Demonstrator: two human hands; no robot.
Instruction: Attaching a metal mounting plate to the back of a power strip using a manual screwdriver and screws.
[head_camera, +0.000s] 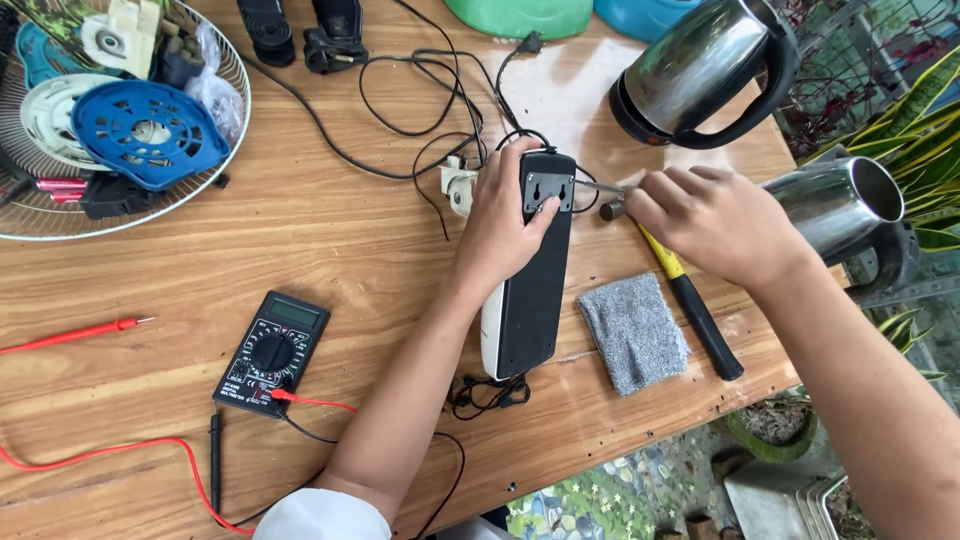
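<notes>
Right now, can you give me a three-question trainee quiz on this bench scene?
1. True or false: the left hand grips the black and white device set on its edge.
2. What does the right hand press against that device? A) metal tool tip B) red probe C) grey cloth
3. What lies under the right hand, beside the cloth?

Key: 1 true; 2 A; 3 a hammer with yellow and black handle.

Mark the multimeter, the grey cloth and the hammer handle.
multimeter (272, 352): head view, on its dial.
grey cloth (633, 331): head view, middle of the pad.
hammer handle (706, 326): head view, black grip.
</notes>
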